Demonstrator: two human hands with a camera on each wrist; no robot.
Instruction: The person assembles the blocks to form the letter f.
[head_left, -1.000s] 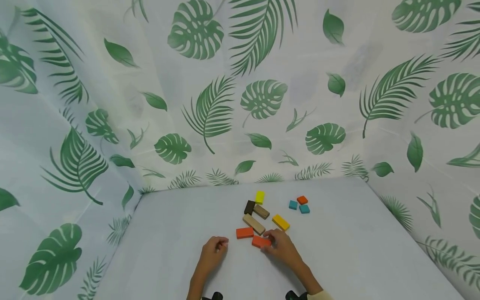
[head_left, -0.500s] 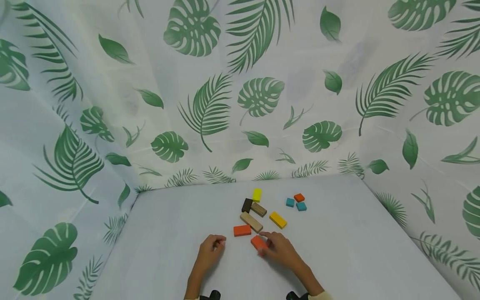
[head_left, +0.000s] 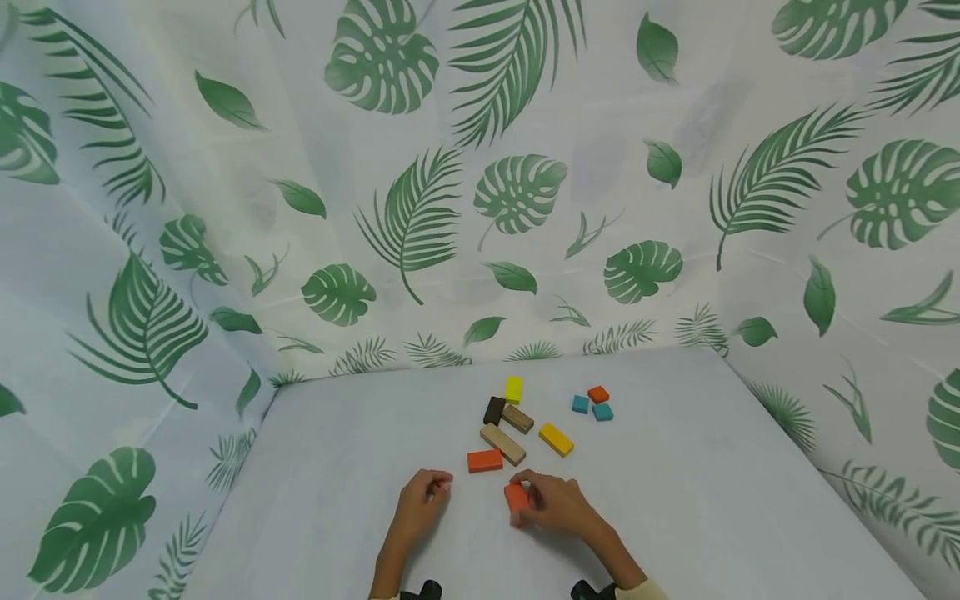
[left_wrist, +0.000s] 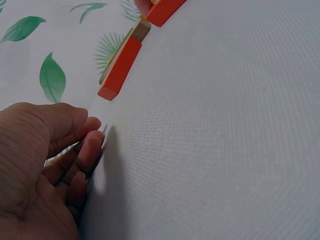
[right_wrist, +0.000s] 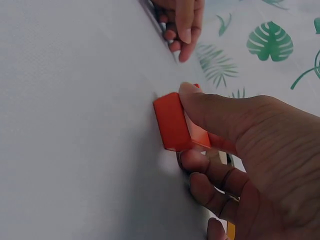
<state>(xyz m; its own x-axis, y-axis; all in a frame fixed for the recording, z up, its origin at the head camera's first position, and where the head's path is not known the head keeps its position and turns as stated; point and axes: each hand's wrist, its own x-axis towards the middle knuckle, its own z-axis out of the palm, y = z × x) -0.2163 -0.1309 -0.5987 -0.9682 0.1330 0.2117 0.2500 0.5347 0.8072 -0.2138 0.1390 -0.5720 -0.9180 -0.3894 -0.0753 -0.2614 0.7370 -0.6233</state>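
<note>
My right hand (head_left: 564,505) pinches an orange rectangular block (head_left: 517,497) between thumb and fingers. In the right wrist view the thumb presses one side of this orange block (right_wrist: 172,120), with fingertips at its lower end. A second orange block (head_left: 484,461) lies flat just beyond, touching or almost touching a pale wooden block (head_left: 502,443). My left hand (head_left: 422,506) rests on the table to the left, fingers loosely curled and holding nothing. From the left wrist, the lying orange block (left_wrist: 120,70) appears ahead of the left fingertips, apart from them.
Farther back lie a brown block (head_left: 517,418), a dark block (head_left: 494,411), a bright yellow block (head_left: 513,390) and a golden yellow block (head_left: 556,439). Two small blue blocks (head_left: 602,412) and a small orange block (head_left: 598,394) sit to the right. Leaf-printed cloth walls surround the white table (head_left: 337,450).
The orange block in my right hand has turned from lying sideways to pointing more toward me, and has shifted slightly nearer. My left hand keeps its pose; the view shifted a little.
</note>
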